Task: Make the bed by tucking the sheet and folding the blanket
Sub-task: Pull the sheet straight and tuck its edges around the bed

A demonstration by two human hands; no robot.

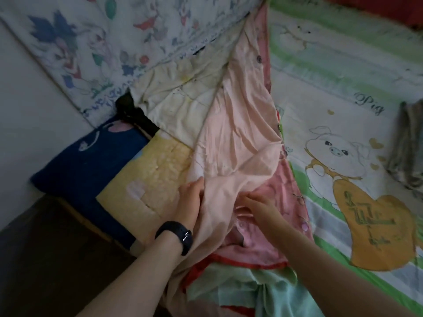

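A pale pink sheet (238, 138) lies rumpled along the bed's edge, running from the top of the view down between my arms. My left hand (191, 197), with a black watch on the wrist, presses flat against the sheet's left fold, its fingertips hidden under the cloth. My right hand (258, 202) rests on the sheet with fingers bent, over a darker pink buttoned layer (281, 193). A white blanket with green stripes and a pig print (338, 143) covers the bed on the right.
A yellow mattress corner (148, 179) and a dark blue cushion (87, 163) lie at left by a white wall (27, 124). A white cartoon-print cloth (96, 42) spreads across the top left. Grey folded fabric (407, 147) sits at the right edge. Dark floor (57, 259) is at bottom left.
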